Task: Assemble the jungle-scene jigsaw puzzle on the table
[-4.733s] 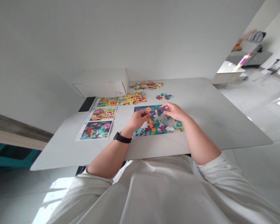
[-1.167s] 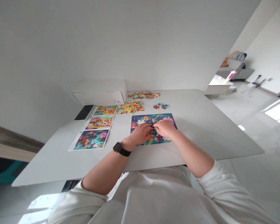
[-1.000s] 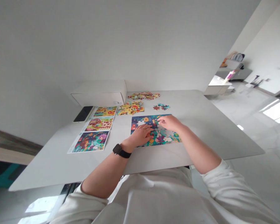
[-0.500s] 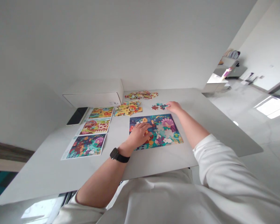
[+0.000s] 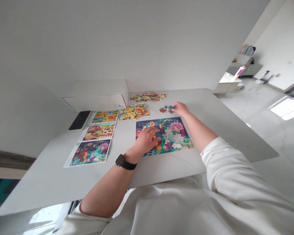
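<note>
A colourful jigsaw puzzle (image 5: 172, 130) with animals lies on the table, with a few gaps near its middle right. My left hand (image 5: 147, 139), a black watch on its wrist, rests flat on the puzzle's left half with fingers stretched out, covering part of it. Beyond the puzzle's far edge, my right hand (image 5: 181, 109) pinches a puzzle piece (image 5: 171, 110) at the right end of a small group of loose pieces (image 5: 163, 110). The fingertips partly hide that piece.
Two heaps of pieces, a yellow one (image 5: 134, 112) and a red-yellow one (image 5: 148, 96), lie further back. Picture sheets (image 5: 90, 152) and a black-screened phone (image 5: 80, 120) are on the left. A white box (image 5: 95, 101) stands against the wall.
My right hand has shifted slightly among the loose pieces, its fingers closing on one. My left hand stays on the puzzle. The view has tilted a little.
</note>
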Demonstrator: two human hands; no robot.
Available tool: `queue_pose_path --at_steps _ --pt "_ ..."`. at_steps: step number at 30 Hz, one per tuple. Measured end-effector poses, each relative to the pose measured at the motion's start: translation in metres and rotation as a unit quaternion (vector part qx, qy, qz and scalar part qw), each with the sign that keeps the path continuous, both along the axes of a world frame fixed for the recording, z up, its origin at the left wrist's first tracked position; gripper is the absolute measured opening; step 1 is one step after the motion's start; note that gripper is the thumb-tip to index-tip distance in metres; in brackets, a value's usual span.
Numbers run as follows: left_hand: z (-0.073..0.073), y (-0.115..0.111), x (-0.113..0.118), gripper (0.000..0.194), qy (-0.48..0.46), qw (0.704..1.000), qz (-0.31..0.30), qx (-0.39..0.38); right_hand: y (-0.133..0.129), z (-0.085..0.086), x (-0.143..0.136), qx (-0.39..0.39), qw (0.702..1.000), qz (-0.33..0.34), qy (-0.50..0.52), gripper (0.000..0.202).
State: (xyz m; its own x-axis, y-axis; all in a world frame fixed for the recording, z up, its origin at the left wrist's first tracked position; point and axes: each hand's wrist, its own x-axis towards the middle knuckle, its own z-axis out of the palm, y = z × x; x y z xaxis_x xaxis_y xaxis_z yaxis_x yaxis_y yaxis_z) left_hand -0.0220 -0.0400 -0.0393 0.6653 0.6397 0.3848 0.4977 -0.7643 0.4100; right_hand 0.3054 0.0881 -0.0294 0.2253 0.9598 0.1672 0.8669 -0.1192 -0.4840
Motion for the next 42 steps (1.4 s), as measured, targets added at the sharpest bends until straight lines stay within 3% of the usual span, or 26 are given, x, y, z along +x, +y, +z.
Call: queue_pose_path --at_steps 5,11,14,18,23,28,32,42 --pt "0.003 0.005 0.0 0.032 -0.015 0.999 0.03 -0.004 -0.02 0.019 -0.009 0.023 0.987 0.04 0.151 0.011" --pt "0.011 0.011 -0.005 0.027 -0.112 0.986 0.105 -0.06 -0.072 0.044 -0.047 0.063 0.93 0.146 0.33 0.022" --pt "0.011 0.012 -0.006 0.026 -0.183 0.966 0.124 -0.135 -0.102 0.039 -0.075 0.075 0.912 0.175 0.363 0.031" --pt "0.01 0.013 -0.004 0.03 -0.238 0.939 0.134 -0.211 -0.126 0.014 -0.101 0.049 0.902 0.156 0.4 0.036" --pt "0.009 0.014 -0.002 0.038 -0.249 0.927 0.113 -0.258 -0.133 -0.003 -0.112 0.042 0.911 0.201 0.357 0.03" --pt "0.012 0.01 -0.003 0.037 -0.212 0.932 0.088 -0.28 -0.136 0.0 -0.116 0.021 0.907 0.243 0.344 0.028" --pt "0.014 0.01 -0.004 0.035 -0.22 0.926 0.084 -0.296 -0.138 0.001 -0.115 0.024 0.911 0.236 0.338 0.028" --pt "0.021 0.009 -0.005 0.039 -0.284 0.892 0.133 -0.325 -0.134 -0.001 -0.108 -0.028 0.895 0.236 0.377 0.036"
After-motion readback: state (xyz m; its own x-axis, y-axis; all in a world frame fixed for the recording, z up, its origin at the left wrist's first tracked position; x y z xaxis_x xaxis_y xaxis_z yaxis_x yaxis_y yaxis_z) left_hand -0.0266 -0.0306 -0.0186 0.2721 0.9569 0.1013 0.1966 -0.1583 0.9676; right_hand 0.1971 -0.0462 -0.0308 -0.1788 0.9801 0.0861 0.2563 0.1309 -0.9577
